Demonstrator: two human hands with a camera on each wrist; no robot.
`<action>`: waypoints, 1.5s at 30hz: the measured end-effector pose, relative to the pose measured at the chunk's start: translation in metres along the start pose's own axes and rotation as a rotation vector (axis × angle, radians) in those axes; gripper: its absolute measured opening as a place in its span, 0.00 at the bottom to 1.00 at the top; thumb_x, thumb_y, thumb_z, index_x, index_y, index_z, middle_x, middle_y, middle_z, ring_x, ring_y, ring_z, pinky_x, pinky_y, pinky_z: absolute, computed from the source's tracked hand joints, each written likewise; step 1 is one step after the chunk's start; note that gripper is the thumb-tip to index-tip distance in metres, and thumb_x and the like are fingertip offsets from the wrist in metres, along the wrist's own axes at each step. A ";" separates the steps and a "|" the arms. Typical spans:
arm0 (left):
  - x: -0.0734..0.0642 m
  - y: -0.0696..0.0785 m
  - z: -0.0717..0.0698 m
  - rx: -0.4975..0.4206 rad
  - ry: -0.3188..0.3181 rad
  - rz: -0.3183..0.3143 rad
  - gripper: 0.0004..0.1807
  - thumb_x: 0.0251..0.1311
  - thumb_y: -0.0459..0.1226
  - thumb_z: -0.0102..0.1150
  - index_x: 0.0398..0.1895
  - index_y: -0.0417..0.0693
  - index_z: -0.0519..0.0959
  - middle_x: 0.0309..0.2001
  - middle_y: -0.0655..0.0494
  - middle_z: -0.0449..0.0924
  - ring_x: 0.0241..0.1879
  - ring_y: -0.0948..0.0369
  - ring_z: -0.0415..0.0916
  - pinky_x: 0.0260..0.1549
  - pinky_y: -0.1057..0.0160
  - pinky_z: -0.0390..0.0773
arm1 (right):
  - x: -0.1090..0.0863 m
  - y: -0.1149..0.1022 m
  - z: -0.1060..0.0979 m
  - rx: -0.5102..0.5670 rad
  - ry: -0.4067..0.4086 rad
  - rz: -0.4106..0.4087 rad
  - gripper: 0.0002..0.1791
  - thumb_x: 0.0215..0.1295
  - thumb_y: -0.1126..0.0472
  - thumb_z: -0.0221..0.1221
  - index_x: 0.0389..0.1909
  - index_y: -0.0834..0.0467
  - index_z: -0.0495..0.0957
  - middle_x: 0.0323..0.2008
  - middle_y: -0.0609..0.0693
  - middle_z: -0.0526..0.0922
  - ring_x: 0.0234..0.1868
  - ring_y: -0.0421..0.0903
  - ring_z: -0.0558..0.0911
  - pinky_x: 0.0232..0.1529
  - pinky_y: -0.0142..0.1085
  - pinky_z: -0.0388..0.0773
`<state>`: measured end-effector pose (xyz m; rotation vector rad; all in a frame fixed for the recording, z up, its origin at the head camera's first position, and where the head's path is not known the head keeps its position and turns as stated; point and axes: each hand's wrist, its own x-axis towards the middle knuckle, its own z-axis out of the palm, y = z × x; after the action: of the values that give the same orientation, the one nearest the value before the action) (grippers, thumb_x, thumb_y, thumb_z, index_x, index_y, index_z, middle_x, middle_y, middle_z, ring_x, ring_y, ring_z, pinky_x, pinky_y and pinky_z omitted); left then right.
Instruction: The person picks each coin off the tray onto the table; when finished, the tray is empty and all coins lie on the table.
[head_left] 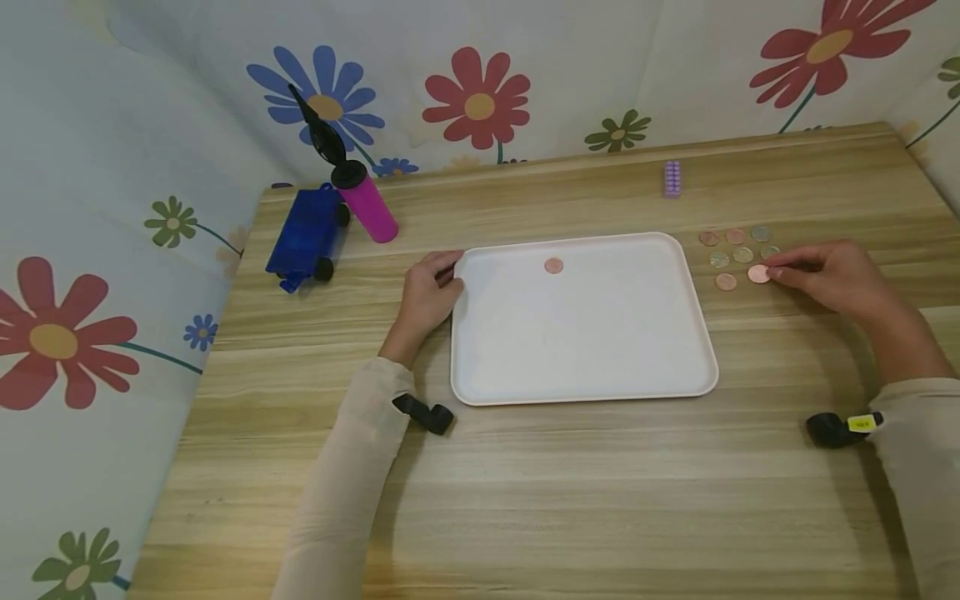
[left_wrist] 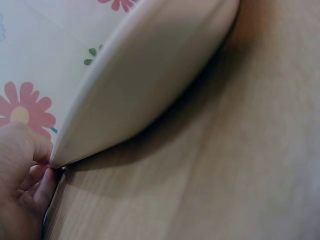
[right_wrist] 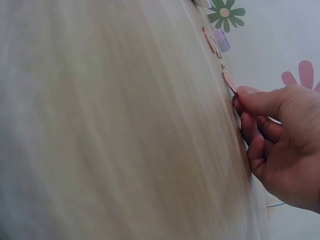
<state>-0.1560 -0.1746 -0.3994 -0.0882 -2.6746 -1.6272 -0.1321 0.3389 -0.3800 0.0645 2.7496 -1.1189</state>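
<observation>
Between thumb and fingers, my right hand [head_left: 847, 279] pinches a copper coin [head_left: 758, 273], seen tilted up off the wood in the right wrist view. Several more copper and silver coins [head_left: 742, 255] lie flat in a loose cluster just beyond those fingertips. My left hand [head_left: 427, 296] grips the white tray [head_left: 585, 333] by its far left corner, thumb and fingers at the rim. On the tray, near its far edge, lies one copper coin [head_left: 553, 265].
A purple building brick [head_left: 672, 179] stands behind the coins, near the table's [head_left: 600, 500] back edge. At the back left, a magenta bottle with a black top [head_left: 370, 208] leans against a blue toy cart [head_left: 303, 237]. A flowered cloth [head_left: 555, 75] hangs behind the table.
</observation>
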 end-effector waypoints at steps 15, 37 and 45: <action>-0.001 0.001 0.000 0.008 0.000 -0.001 0.25 0.60 0.23 0.51 0.62 0.30 0.77 0.63 0.36 0.78 0.65 0.46 0.77 0.67 0.58 0.80 | 0.000 0.001 0.003 0.002 0.046 -0.035 0.12 0.66 0.54 0.67 0.40 0.58 0.91 0.24 0.11 0.74 0.32 0.12 0.70 0.31 0.11 0.69; -0.001 0.002 -0.001 0.012 0.003 0.002 0.25 0.59 0.23 0.52 0.62 0.31 0.77 0.62 0.36 0.78 0.64 0.47 0.77 0.67 0.57 0.81 | -0.015 -0.033 0.015 0.078 0.109 -0.087 0.16 0.70 0.55 0.63 0.52 0.60 0.84 0.30 0.12 0.74 0.36 0.18 0.73 0.34 0.10 0.69; -0.001 0.001 -0.001 0.009 0.004 0.006 0.25 0.59 0.23 0.52 0.62 0.30 0.78 0.62 0.36 0.78 0.64 0.47 0.77 0.67 0.58 0.80 | -0.013 -0.070 0.030 0.206 0.037 -0.251 0.11 0.71 0.64 0.61 0.49 0.58 0.86 0.39 0.18 0.81 0.35 0.26 0.80 0.33 0.16 0.80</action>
<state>-0.1552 -0.1748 -0.3986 -0.0927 -2.6757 -1.6117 -0.1222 0.2677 -0.3507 -0.2435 2.7199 -1.4758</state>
